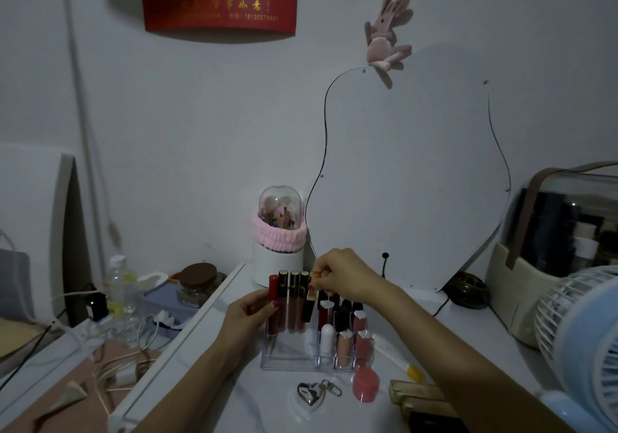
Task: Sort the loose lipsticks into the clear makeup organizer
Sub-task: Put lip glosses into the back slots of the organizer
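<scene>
A clear makeup organizer [287,354] stands on the white tabletop, with tall lip glosses [293,299] upright at its back left and several short lipsticks [344,345] in its small right compartments. My left hand [249,315] rests against the organizer's left side, fingers touching the red tube [273,287]. My right hand [341,274] hovers above the organizer and pinches the top of a black lipstick [309,305], which hangs tilted over the back compartments.
A pink round jar [365,386], a silver heart keychain [311,394], a gold box [418,396] and a white pen [394,355] lie in front. A brush holder [279,232], wavy mirror [411,172], fan [582,335] and storage case [561,242] surround it.
</scene>
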